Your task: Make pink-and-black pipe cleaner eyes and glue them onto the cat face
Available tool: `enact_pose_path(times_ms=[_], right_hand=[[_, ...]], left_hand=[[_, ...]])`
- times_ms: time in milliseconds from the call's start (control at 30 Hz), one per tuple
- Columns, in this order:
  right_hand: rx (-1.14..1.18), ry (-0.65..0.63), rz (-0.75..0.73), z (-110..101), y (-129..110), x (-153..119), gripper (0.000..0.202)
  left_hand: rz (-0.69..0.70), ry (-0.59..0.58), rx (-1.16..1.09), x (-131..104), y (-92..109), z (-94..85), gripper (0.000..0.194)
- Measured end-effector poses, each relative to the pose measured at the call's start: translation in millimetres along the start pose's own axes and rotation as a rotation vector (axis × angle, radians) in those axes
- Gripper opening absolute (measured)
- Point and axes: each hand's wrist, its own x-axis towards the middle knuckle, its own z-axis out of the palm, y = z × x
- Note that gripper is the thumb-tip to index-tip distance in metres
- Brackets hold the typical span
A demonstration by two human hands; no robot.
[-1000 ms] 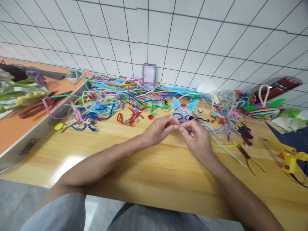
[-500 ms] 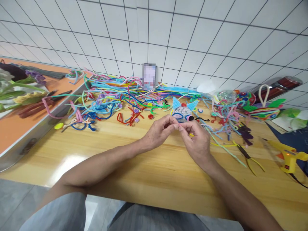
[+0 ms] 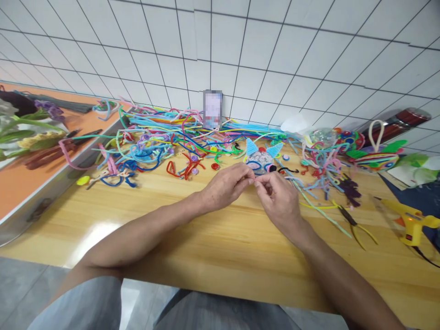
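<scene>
My left hand [image 3: 228, 185] and my right hand [image 3: 280, 197] meet fingertip to fingertip over the wooden table [image 3: 213, 243]. Both are pinched closed on something small between them, too small and hidden to name. Just behind the fingertips sits a round clear craft piece [image 3: 263, 159] with light-blue pointed ears, blue rings and a dark round part; the fingers hide a bit of its lower edge. A black curled stem [image 3: 289, 170] lies right of it.
Heaped coloured pipe cleaners [image 3: 151, 146] line the wall, with a phone [image 3: 212, 109] upright behind. Yellow-handled pliers [image 3: 357, 225] and a yellow glue gun [image 3: 410, 220] lie right. A grey-edged orange tray [image 3: 20, 183] stands left; a striped craft piece [image 3: 376, 161] is back right.
My hands stay together at nearly the same spot. The left hand's fingers and wrist have turned slightly, and the right hand has shifted a little.
</scene>
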Motion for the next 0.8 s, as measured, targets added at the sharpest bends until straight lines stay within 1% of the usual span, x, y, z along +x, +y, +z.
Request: enact_pose_path(times_ms=[67, 133, 267, 333, 400, 467, 600, 667, 733, 800], right_hand=[[-0.005, 0.012, -0.006, 1.2, -0.9, -0.3, 0.009], [0.025, 0.014, 0.017, 1.7, -1.9, 0.1, 0.009], [0.102, 0.012, 0.085, 0.9, -3.7, 1.8, 0.009], [0.120, 0.017, 0.104, 0.3, -3.7, 2.2, 0.009], [0.114, 0.013, 0.106, -0.3, -2.5, 1.9, 0.010], [0.073, -0.002, 0.079, -0.8, -0.4, 0.9, 0.010], [-0.064, -0.039, -0.021, -1.2, 2.3, -1.4, 0.010], [-0.089, -0.050, -0.026, -1.0, 1.7, -1.8, 0.011], [-0.058, -0.051, 0.009, -0.7, 0.3, -1.2, 0.011], [0.000, -0.038, 0.059, -0.5, -1.1, -0.1, 0.011]], left_hand=[[-0.012, 0.013, -0.003, -0.8, 0.5, 0.7, 0.011], [-0.074, 0.014, -0.057, -1.0, 1.4, 1.4, 0.012], [-0.212, 0.033, -0.282, -1.1, 2.1, 5.0, 0.018], [-0.264, 0.044, -0.417, -1.7, 0.9, 8.3, 0.021], [-0.295, 0.032, -0.498, -2.4, -1.1, 10.8, 0.023], [-0.267, 0.012, -0.449, -2.5, -3.4, 10.9, 0.021], [-0.069, -0.006, -0.126, -1.1, -5.6, 4.8, 0.010], [-0.020, 0.001, -0.055, -0.6, -5.0, 2.5, 0.011], [-0.043, 0.017, -0.073, -0.7, -3.8, 2.8, 0.012], [-0.117, 0.040, -0.165, -1.4, -2.7, 5.4, 0.014]])
